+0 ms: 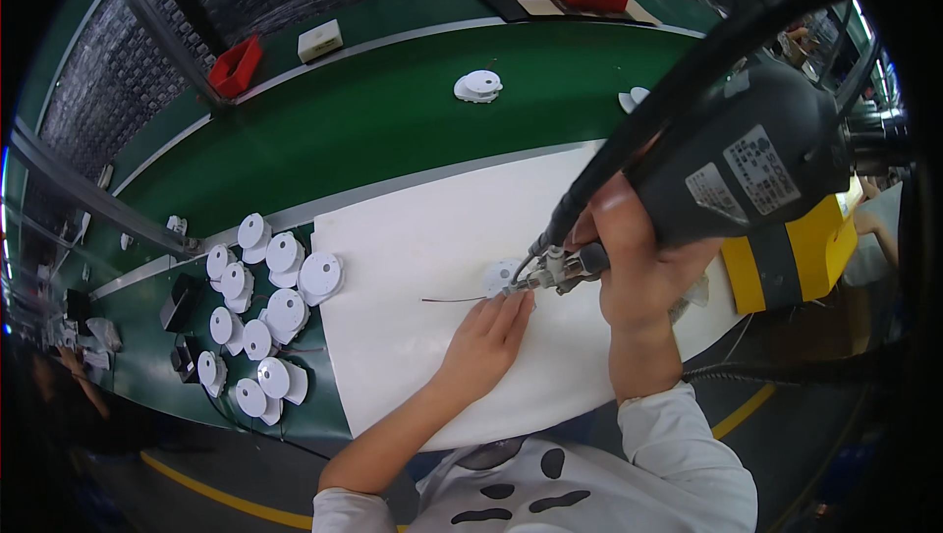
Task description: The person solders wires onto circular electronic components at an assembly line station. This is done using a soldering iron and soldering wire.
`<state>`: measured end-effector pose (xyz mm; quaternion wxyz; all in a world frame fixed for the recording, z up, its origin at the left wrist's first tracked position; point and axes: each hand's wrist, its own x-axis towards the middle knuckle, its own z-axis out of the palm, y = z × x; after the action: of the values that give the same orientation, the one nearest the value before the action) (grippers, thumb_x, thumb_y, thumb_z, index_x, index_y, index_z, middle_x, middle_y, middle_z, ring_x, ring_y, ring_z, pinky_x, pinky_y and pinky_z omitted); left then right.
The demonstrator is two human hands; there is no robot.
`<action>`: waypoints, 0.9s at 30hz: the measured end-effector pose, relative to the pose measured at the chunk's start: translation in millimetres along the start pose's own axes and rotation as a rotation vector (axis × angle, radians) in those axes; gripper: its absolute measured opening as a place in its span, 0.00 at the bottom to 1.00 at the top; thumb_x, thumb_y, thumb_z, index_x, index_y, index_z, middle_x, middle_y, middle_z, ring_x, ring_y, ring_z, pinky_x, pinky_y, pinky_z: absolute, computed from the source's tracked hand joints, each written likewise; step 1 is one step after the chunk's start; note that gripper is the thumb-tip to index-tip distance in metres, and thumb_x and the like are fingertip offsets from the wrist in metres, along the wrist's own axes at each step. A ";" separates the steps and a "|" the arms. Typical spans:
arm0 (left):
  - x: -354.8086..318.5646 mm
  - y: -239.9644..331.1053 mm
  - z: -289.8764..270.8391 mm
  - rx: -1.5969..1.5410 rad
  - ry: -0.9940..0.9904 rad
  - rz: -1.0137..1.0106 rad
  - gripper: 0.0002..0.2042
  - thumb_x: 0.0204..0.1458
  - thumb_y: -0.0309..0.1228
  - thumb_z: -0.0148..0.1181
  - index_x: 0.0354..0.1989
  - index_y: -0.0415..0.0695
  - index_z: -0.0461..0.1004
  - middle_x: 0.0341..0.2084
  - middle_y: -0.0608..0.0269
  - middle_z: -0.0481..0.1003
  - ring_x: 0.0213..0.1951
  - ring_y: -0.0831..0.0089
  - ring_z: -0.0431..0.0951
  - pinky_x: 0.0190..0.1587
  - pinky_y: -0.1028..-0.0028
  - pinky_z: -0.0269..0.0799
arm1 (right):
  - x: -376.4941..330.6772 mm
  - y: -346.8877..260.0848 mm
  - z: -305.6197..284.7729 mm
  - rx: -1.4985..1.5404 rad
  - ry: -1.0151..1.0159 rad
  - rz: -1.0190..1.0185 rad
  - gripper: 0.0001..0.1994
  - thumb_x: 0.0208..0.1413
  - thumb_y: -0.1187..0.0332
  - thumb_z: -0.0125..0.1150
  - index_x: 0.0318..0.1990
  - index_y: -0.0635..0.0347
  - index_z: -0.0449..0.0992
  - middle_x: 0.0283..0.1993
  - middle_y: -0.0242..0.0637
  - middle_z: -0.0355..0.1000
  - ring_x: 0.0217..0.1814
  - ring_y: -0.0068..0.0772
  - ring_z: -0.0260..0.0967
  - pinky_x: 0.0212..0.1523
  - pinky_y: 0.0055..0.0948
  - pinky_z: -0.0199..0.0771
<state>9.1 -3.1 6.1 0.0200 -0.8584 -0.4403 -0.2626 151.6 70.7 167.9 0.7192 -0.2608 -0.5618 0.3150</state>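
My right hand is wrapped round a dark electric screwdriver, which slants down to the left. Its metal nose has a fitting and a thick black hose, and the tip is at a white round plastic part. My left hand has its fingers together at the near edge of that part, pressing it on the white sheet. A thin dark wire sticks out leftward from the part. Nose and fingertips hide much of the part, so its exact contact with the tip cannot be made out.
Several white round parts are clustered left of the sheet. A green belt runs behind, carrying another white part. Red bins and a pale box stand farther back. To the right is a yellow and grey object.
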 end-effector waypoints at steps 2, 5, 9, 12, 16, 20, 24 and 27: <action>-0.8 -1.1 2.8 0.058 -0.021 0.048 0.25 0.46 0.23 0.56 0.56 0.28 0.70 0.51 0.49 0.71 0.52 0.57 0.72 0.53 0.62 0.73 | -0.8 3.3 0.6 -0.008 0.027 -0.024 0.14 0.49 0.82 0.66 0.45 0.68 0.74 0.42 0.39 0.73 0.39 0.23 0.71 0.38 0.20 0.72; -1.0 -1.9 6.3 0.060 -0.005 0.046 0.25 0.46 0.24 0.56 0.56 0.28 0.70 0.51 0.49 0.71 0.52 0.58 0.72 0.54 0.62 0.72 | -1.2 0.0 4.0 -0.027 0.065 -0.009 0.14 0.49 0.82 0.66 0.45 0.67 0.73 0.42 0.39 0.73 0.38 0.23 0.71 0.37 0.20 0.71; -3.4 -2.6 7.2 0.062 -0.003 0.041 0.25 0.46 0.24 0.56 0.56 0.28 0.70 0.51 0.49 0.71 0.52 0.58 0.72 0.54 0.63 0.72 | -2.2 1.9 6.6 -0.024 0.057 0.017 0.15 0.50 0.82 0.65 0.45 0.67 0.73 0.42 0.39 0.72 0.39 0.22 0.70 0.37 0.20 0.71; -3.5 -2.9 7.7 0.061 -0.009 0.034 0.25 0.46 0.24 0.56 0.56 0.28 0.70 0.51 0.49 0.71 0.52 0.58 0.72 0.55 0.63 0.71 | -3.3 4.9 8.9 0.011 0.066 0.043 0.14 0.50 0.82 0.66 0.45 0.67 0.73 0.41 0.38 0.73 0.37 0.21 0.70 0.36 0.20 0.71; -3.6 -2.7 7.2 0.058 -0.009 0.035 0.25 0.45 0.24 0.56 0.55 0.28 0.70 0.51 0.50 0.71 0.52 0.59 0.72 0.55 0.63 0.71 | -2.4 13.7 5.7 0.065 -0.026 -0.086 0.14 0.50 0.82 0.66 0.44 0.67 0.74 0.39 0.36 0.73 0.35 0.21 0.70 0.34 0.19 0.71; -2.1 -3.7 2.3 0.024 -0.015 0.036 0.24 0.47 0.24 0.57 0.55 0.28 0.71 0.51 0.50 0.71 0.51 0.58 0.72 0.55 0.63 0.71 | -4.9 10.7 5.3 -0.056 -0.085 -0.021 0.12 0.50 0.82 0.65 0.43 0.67 0.74 0.38 0.35 0.73 0.33 0.19 0.70 0.31 0.19 0.71; -3.6 -6.0 8.5 -0.055 0.051 -0.007 0.19 0.49 0.24 0.58 0.51 0.30 0.74 0.51 0.50 0.72 0.53 0.56 0.72 0.55 0.63 0.72 | 0.2 6.9 19.6 0.073 0.187 -0.074 0.17 0.52 0.77 0.61 0.49 0.68 0.68 0.28 0.36 0.71 0.19 0.24 0.67 0.19 0.20 0.69; -4.9 -5.8 9.1 -0.227 0.168 0.047 0.15 0.45 0.25 0.68 0.43 0.36 0.79 0.48 0.53 0.75 0.52 0.58 0.76 0.47 0.62 0.76 | 10.2 -12.8 5.0 -0.094 0.262 -0.059 0.16 0.51 0.71 0.53 0.46 0.70 0.64 0.21 0.36 0.63 0.17 0.23 0.60 0.18 0.21 0.60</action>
<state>6.2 -0.7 -5.2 -0.0342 -0.8402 -0.3843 -0.3810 150.6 69.9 185.0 0.7821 -0.3166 -0.4847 0.2304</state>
